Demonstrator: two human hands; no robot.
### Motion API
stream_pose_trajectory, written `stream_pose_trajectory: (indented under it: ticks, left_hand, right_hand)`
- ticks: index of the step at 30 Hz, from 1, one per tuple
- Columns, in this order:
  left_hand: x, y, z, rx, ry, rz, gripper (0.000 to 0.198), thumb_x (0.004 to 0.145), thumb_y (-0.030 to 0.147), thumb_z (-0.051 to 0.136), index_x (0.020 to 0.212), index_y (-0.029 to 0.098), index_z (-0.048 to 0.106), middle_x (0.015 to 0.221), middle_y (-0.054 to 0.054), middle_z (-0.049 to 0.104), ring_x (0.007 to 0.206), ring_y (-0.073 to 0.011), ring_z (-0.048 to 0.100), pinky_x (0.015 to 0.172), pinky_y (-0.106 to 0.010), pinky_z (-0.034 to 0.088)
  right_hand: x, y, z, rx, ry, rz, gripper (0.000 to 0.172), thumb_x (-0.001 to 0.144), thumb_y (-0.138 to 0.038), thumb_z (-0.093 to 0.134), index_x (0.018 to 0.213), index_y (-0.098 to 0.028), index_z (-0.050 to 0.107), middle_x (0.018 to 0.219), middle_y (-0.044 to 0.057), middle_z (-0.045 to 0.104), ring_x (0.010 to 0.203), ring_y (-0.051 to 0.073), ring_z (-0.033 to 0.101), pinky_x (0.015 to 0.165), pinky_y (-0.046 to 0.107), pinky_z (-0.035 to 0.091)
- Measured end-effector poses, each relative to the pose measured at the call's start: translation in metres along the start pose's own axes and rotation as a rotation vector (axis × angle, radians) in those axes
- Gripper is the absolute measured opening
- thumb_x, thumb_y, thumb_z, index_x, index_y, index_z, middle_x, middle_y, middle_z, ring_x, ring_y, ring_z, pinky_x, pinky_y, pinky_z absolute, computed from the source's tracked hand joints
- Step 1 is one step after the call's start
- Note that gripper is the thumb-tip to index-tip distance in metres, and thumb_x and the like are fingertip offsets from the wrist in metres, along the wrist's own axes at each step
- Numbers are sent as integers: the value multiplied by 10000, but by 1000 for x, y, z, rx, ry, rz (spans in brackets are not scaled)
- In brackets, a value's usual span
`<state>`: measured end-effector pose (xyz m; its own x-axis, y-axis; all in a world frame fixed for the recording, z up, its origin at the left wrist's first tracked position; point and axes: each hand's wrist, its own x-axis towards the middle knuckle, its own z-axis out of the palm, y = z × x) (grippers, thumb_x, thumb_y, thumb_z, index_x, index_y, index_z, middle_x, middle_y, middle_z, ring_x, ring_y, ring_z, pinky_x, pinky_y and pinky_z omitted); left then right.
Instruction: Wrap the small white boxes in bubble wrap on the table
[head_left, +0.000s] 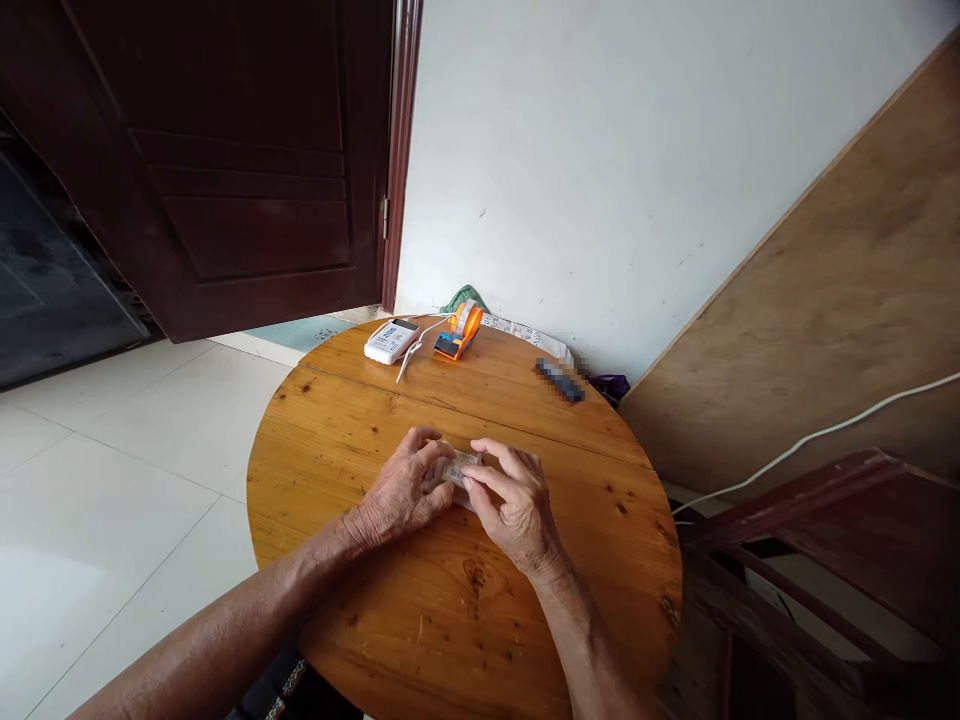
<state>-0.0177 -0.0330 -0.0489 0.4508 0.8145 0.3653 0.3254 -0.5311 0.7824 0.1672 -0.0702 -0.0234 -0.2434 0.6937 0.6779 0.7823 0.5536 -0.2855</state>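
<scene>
Low over the middle of the round table, a small, pale, see-through packet (459, 467) lies between my two hands; its contents are too small to make out. My left hand (409, 482) is closed on its left end, thumb at the near side and fingers curled over the far side. At the right end, the thumb and forefinger of my right hand (511, 497) pinch the packet's edge, while the other fingers are bent and raised. Part of the packet is covered by my fingers.
Toward the back of the wooden table (337, 440) are a white power bank (390, 341) with a white cable (412, 352), an orange tape dispenser (461, 330) and a blurred dark object (559, 380). A wall (570, 170) stands behind; a dark wooden chair (817, 560) is at right.
</scene>
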Motion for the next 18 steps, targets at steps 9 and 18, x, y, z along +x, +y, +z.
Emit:
stream_pose_trajectory:
  ticks: [9, 18]
  left_hand:
    - [-2, 1, 0, 215, 16, 74, 298, 808, 199, 606, 1101, 208, 658, 1277, -113, 510, 1098, -257, 562, 923, -414, 520]
    - [-4, -1, 4, 260, 41, 178, 415, 817, 162, 590, 1220, 241, 644, 1292, -107, 491, 1080, -234, 559, 910, -376, 524]
  right_hand:
    - [0, -2, -4, -20, -51, -48, 162, 867, -137, 569, 879, -215, 710, 1161, 101, 668, 1003, 247, 639, 868, 422, 457]
    - [2, -4, -4, -20, -60, -38, 178, 861, -139, 554, 856, -228, 709, 1112, 86, 681, 981, 239, 639, 852, 407, 458]
